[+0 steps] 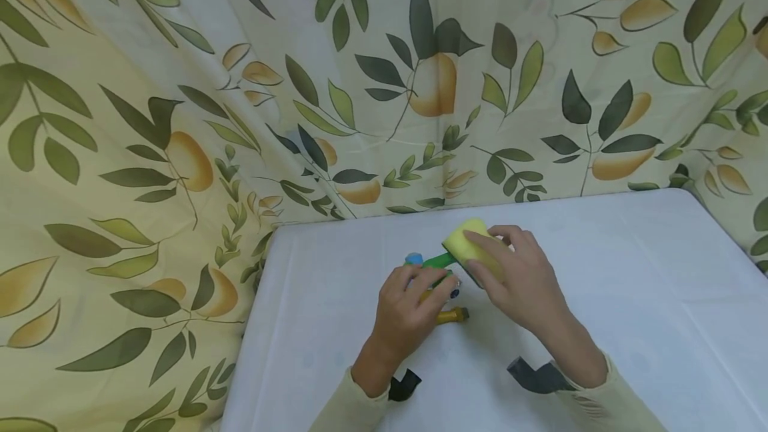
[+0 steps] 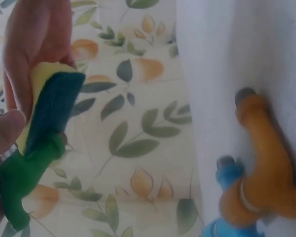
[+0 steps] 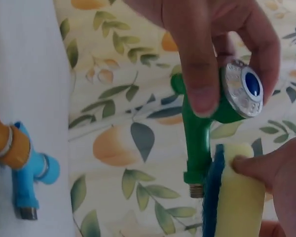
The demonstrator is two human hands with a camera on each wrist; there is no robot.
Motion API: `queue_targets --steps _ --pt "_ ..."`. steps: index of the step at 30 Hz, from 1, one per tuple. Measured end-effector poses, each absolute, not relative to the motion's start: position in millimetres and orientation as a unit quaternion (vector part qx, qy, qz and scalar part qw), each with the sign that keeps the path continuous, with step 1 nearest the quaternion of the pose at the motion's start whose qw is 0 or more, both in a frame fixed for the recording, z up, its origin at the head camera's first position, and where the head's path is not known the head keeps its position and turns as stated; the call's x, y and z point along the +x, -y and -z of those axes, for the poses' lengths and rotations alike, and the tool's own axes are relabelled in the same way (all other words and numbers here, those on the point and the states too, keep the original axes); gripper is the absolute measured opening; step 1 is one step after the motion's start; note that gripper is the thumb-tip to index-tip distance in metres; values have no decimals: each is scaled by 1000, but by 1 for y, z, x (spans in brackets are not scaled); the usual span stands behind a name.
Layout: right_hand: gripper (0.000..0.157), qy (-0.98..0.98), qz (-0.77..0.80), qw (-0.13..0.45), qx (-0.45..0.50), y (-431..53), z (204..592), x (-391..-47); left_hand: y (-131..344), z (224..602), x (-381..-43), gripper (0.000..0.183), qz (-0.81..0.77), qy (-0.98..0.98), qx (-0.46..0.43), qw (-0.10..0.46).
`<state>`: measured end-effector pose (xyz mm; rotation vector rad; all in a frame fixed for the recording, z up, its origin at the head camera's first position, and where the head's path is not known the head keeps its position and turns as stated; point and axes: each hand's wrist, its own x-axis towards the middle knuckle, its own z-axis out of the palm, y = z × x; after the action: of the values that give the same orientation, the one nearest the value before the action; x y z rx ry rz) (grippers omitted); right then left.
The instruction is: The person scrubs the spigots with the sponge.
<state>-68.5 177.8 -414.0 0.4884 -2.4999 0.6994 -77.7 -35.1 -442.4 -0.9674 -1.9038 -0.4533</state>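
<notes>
My left hand (image 1: 414, 302) grips a green tap (image 3: 197, 133) above the table, fingers around its body by the clear round handle (image 3: 244, 91) with a blue centre. In my right hand (image 1: 528, 279) is a sponge (image 1: 465, 245), yellow with a dark green scouring side, pinched between thumb and fingers. The scouring side lies against the threaded end of the tap in the left wrist view. Below on the table lie an orange tap (image 2: 269, 153) and a blue tap (image 3: 27, 177), both partly hidden behind my left hand in the head view.
A white-covered table (image 1: 630, 285) stretches under both hands. Behind it and to the left hangs a curtain (image 1: 384, 152) with leaf and fruit print. Black straps (image 1: 405, 385) show at both wrists, by light sleeves (image 1: 354, 405).
</notes>
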Motion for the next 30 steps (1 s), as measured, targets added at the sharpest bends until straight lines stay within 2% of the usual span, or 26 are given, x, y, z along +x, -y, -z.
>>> queue_targets --steps 4,11,14,23,28,30 --pt "48 909 -285 263 153 -178 418 -67 36 442 -76 30 282 782 -349 434" --pt "53 871 -331 319 175 -178 421 -65 38 438 -72 47 508 762 -263 303" --pt "51 858 -342 340 177 -179 421 -66 40 437 -70 46 558 754 -229 258" --pt "41 859 -341 334 187 -181 423 -64 42 434 -68 44 624 739 -177 183" --pt "54 859 -316 345 209 -180 426 -63 42 432 -68 43 654 724 -158 153" --pt "54 852 -316 363 205 -179 427 -63 42 432 -67 42 666 717 -149 142"
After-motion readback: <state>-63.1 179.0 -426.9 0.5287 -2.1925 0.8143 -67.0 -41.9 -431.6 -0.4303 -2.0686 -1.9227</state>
